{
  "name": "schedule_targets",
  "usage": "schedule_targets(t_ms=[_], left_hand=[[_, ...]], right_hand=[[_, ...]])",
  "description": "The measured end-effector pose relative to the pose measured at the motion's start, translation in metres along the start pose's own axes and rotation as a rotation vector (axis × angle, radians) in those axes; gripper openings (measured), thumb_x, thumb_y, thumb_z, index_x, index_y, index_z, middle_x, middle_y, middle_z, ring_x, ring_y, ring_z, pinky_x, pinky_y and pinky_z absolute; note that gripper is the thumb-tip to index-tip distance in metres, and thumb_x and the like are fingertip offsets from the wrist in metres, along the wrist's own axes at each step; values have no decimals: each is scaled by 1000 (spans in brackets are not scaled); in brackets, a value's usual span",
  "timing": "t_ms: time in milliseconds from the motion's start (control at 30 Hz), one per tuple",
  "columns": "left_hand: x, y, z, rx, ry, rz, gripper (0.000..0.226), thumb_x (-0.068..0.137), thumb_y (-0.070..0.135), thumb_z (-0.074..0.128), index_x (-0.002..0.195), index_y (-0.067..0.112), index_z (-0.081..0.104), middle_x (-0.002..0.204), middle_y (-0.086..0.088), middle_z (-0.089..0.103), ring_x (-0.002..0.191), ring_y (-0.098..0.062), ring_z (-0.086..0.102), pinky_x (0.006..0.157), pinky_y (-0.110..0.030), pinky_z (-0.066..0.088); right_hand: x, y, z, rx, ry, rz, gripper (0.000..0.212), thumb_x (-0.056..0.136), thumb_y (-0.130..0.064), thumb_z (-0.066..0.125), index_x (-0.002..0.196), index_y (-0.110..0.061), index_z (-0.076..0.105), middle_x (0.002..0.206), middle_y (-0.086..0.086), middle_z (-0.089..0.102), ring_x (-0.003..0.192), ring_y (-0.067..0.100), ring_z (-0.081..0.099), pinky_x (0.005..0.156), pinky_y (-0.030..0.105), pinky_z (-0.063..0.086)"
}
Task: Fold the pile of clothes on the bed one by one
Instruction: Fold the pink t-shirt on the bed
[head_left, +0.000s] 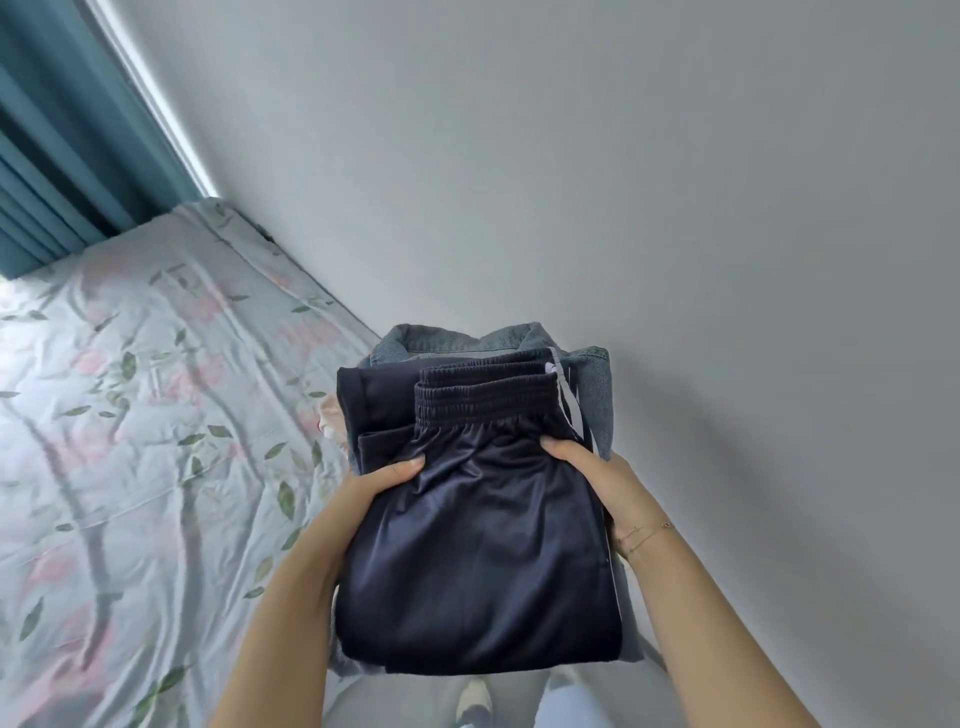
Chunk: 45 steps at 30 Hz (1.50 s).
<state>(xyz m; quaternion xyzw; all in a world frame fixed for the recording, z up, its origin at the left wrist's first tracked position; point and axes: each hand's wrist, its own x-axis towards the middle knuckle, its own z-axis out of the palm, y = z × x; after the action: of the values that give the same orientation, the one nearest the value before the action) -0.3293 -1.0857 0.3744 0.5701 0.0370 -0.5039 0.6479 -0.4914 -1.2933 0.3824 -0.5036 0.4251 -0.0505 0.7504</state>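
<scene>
Head view: left hand (382, 480) clamped on the left edge of a stack of folded clothes (483, 519), thumb laid flat on top, other fingers hidden beneath. Right hand (592, 475) gripping the right edge the same way, thumb on top, thin bracelet (644, 532) across the wrist. Both forearms reaching up and forward from the bottom of the frame, wrists roughly level, stack carried between them in the air, just beside the bed's (130, 415) right edge and in front of the grey wall (675, 208). Topmost: dark navy shorts (478, 545), folded, elastic waistband at the far end, long axis running away from the body. Below: more navy cloth, then a denim garment (467, 338) with collar showing past the far edge. Floral sheet bare and wrinkled on the left; teal curtain (57, 145) at top left.
</scene>
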Motion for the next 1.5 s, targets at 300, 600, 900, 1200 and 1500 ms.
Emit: schedule_targets(t_ms=[300, 600, 900, 1200, 1500], left_hand=[[42, 19, -13, -238, 410, 191, 59, 53, 24, 91, 106, 9, 71, 100, -13, 74, 82, -26, 73, 72, -34, 55], [146, -1, -64, -418, 502, 126, 33, 81, 17, 73, 113, 10, 70, 109, -11, 73, 100, -28, 70, 93, -41, 51], [299, -108, -128, -303, 566, 5, 57, 77, 57, 68, 125, 27, 58, 111, 7, 71, 100, -10, 68, 79, -22, 51], [309, -115, -95, 653, 1275, 332, 75, 92, 33, 61, 151, 22, 17, 158, -5, 19, 146, -23, 22, 117, -46, 22], [378, -98, -114, 1019, 1216, 187, 56, 100, 39, 20, 154, 29, 8, 162, -5, 15, 149, -27, 13, 115, -62, 16]], right_hand=[[152, -55, 53, -202, -427, 94, 62, 59, -38, 88, 115, -17, 69, 107, 5, 73, 102, 24, 69, 98, 41, 50], [293, -28, 110, -350, -463, 93, 54, 62, -33, 86, 112, -18, 70, 104, 4, 74, 98, 23, 70, 95, 43, 53], [443, 110, 103, -575, -413, -27, 50, 71, -34, 83, 117, -25, 65, 112, -7, 71, 107, 12, 65, 104, 43, 46], [387, 110, 123, -1204, -49, -1024, 67, 86, -8, 62, 147, -11, 33, 155, 11, 28, 145, 23, 24, 117, 38, 23], [443, 136, 160, -1613, -164, -905, 57, 99, -37, 25, 153, -18, 22, 161, 8, 14, 147, 32, 12, 117, 50, 19]])
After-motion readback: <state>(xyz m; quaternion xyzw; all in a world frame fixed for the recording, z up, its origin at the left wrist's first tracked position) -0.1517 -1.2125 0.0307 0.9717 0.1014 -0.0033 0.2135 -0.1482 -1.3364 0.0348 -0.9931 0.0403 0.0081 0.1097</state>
